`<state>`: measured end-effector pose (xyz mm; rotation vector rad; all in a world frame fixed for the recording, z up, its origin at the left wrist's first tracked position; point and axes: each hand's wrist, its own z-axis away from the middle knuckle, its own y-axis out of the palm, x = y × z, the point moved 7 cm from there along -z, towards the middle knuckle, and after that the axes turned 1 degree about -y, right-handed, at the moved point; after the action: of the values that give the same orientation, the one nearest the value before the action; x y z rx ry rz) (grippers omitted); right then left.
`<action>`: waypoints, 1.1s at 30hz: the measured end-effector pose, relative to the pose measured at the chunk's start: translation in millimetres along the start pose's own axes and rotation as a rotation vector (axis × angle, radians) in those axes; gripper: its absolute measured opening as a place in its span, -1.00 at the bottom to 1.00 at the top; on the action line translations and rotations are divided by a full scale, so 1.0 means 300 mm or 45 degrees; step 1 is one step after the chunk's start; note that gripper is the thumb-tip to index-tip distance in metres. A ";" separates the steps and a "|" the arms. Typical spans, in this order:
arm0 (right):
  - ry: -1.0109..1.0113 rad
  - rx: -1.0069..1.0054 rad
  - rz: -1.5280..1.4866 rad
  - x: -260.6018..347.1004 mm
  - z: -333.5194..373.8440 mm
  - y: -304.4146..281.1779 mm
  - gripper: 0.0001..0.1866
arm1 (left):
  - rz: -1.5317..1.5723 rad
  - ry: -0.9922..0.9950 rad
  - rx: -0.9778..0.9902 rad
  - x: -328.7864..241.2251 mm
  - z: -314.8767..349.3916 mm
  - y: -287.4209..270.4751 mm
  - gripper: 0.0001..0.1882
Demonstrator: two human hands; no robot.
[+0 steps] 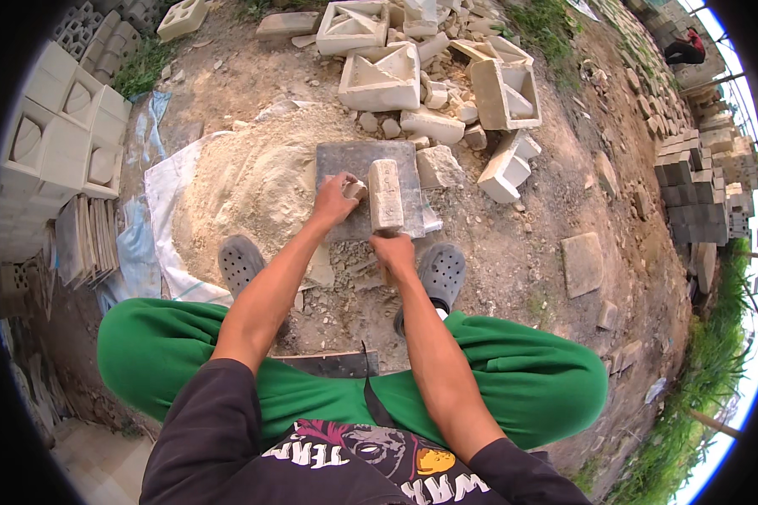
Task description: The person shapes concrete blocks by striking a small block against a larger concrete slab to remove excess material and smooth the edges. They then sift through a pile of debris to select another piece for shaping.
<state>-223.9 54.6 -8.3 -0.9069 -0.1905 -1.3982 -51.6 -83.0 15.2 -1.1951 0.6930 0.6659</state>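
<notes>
Between my knees lies a dark flat slab (pixel 341 157) dusted with pale powder. My left hand (pixel 334 202) is closed on a small pale block fragment (pixel 356 190) at the slab's left side. My right hand (pixel 393 251) grips the handle of a mallet at the slab's near edge. The long, dust-coated mallet head (pixel 386 189) is over the slab, right of the fragment; whether it touches the slab I cannot tell. A heap of pale crushed powder (pixel 248 172) rests on a white sheet (pixel 164 220) to the left.
Broken pale decorative blocks (pixel 380 77) and rubble lie beyond the slab. A rough chunk (pixel 438 167) sits at its right. Patterned blocks (pixel 63 126) are stacked at left, grey blocks (pixel 691 181) at right. My shoes (pixel 441 271) flank the slab. A person (pixel 687 49) is far right.
</notes>
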 end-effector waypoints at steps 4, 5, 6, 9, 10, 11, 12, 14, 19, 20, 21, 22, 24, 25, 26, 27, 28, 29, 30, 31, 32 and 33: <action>0.015 0.003 0.021 -0.004 0.003 0.019 -0.60 | -0.358 0.239 0.134 -0.048 -0.025 -0.064 -0.42; 0.053 0.003 0.013 0.006 0.018 0.028 -0.60 | -0.380 0.250 0.223 -0.053 -0.024 -0.082 -0.36; 0.051 -0.008 0.012 -0.029 -0.012 0.039 -0.60 | -0.375 0.259 0.224 -0.079 -0.035 -0.084 -0.36; -0.014 -0.228 0.007 -0.038 -0.030 0.056 -0.59 | -0.162 0.245 0.331 -0.065 -0.036 -0.090 -0.33; -0.013 -0.207 0.000 -0.036 -0.024 0.071 -0.58 | -0.229 0.231 0.252 -0.039 -0.031 -0.100 -0.35; -0.006 -0.195 -0.007 -0.039 -0.023 0.077 -0.58 | -0.292 0.224 0.180 -0.037 -0.024 -0.111 -0.37; -0.005 -0.193 -0.006 -0.038 -0.024 0.080 -0.58 | -0.293 0.222 0.179 -0.037 -0.021 -0.110 -0.37; -0.008 -0.181 -0.046 -0.050 -0.033 0.082 -0.57 | -0.274 -0.081 0.288 0.006 -0.016 -0.087 -0.42; -0.019 -0.144 -0.037 -0.066 -0.053 0.070 -0.60 | -0.324 0.034 0.246 0.019 -0.017 -0.068 -0.50; -0.029 -0.075 -0.034 -0.046 -0.041 0.071 -0.63 | -0.368 0.118 0.262 0.022 -0.020 -0.074 -0.50; -0.034 -0.069 -0.009 -0.042 -0.039 0.064 -0.63 | -0.349 0.103 0.252 0.029 -0.029 -0.089 -0.50; -0.028 -0.027 -0.064 -0.040 -0.035 0.070 -0.66 | -0.457 0.223 0.393 0.022 -0.031 -0.079 -0.52; -0.048 -0.006 -0.072 -0.006 -0.018 0.045 -0.68 | -0.550 0.337 0.610 -0.007 -0.022 -0.061 -0.56; 0.014 0.003 -0.089 -0.006 -0.005 0.033 -0.69 | -0.518 0.333 0.589 0.002 -0.023 -0.048 -0.56; 0.069 0.030 -0.125 0.014 0.014 0.038 -0.71 | -0.505 0.313 0.565 0.023 -0.032 -0.047 -0.53; 0.051 0.038 -0.111 0.026 0.019 0.047 -0.71 | -0.493 0.297 0.545 0.036 -0.035 -0.050 -0.50; 0.043 0.037 -0.134 0.033 0.028 0.056 -0.71 | -0.487 0.291 0.524 0.050 -0.032 -0.053 -0.50; 0.048 0.023 -0.163 0.023 0.031 0.056 -0.71 | -0.448 0.218 0.427 0.061 -0.023 -0.057 -0.41; 0.046 0.019 -0.156 0.020 0.029 0.055 -0.71 | -0.409 0.145 0.330 0.074 -0.011 -0.064 -0.31; 0.035 0.013 -0.136 0.021 0.024 0.054 -0.71 | -0.401 0.147 0.329 0.071 0.009 -0.041 -0.31; 0.026 0.001 -0.120 0.019 0.018 0.051 -0.71 | -0.373 -0.059 0.175 0.077 0.025 -0.041 -0.22; 0.026 -0.007 -0.116 0.017 0.015 0.051 -0.71 | -0.343 -0.268 0.020 0.087 0.045 -0.053 -0.12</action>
<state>-207.3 52.2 -8.6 -0.8978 -0.2152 -1.4924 -21.3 -71.1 7.3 -1.1585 0.3525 0.5487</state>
